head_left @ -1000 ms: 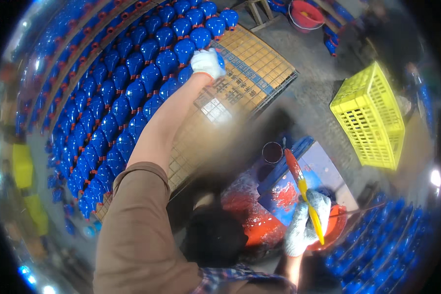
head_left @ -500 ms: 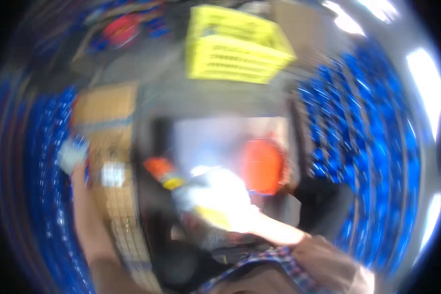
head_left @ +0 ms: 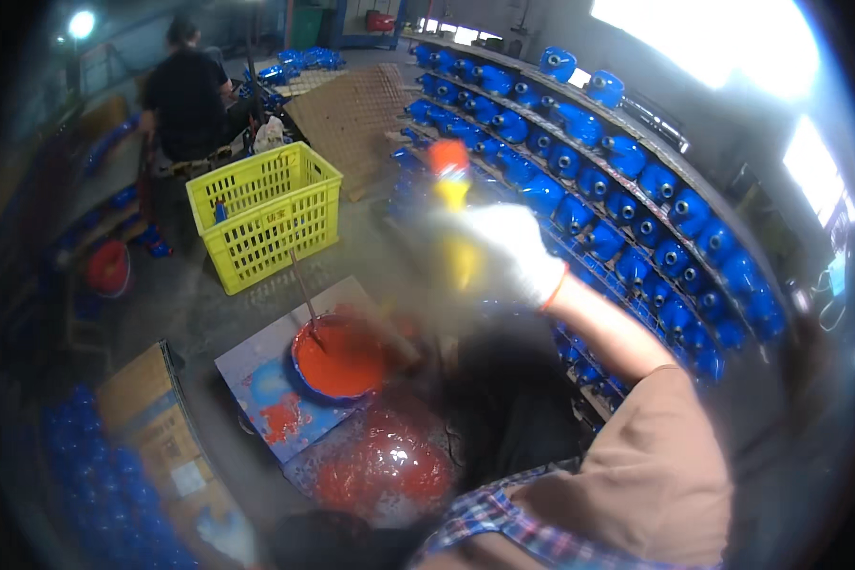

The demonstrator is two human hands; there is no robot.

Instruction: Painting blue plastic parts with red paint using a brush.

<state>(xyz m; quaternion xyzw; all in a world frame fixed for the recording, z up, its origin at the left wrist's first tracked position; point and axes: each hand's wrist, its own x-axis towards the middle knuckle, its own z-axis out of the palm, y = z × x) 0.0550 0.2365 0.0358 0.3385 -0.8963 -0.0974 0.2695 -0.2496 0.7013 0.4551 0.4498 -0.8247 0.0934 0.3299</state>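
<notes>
My right hand (head_left: 511,255), in a white glove with an orange cuff, is raised and closed on a paintbrush (head_left: 454,214) with a yellow handle and an orange-red tip. The brush points up and is blurred. It is held just in front of the rows of blue cast parts (head_left: 636,195) on the slanted wire rack at the right. Below and to the left, a blue bowl of red paint (head_left: 337,363) sits on a paint-stained board (head_left: 256,380) with a thin stick (head_left: 304,285) standing in it. My left hand is out of the picture.
A yellow plastic crate (head_left: 266,214) stands behind the bowl. A person in black (head_left: 190,90) works at the back left. A cardboard box (head_left: 152,399) and more blue parts lie at lower left. Paint-smeared plastic sheeting (head_left: 389,465) lies by my knees; brown grid panels (head_left: 351,114) lean at the back.
My view has swung from the left rack to the right rack. My right hand has lifted the brush from beside the paint bowl up toward the blue parts. My left hand has left the picture.
</notes>
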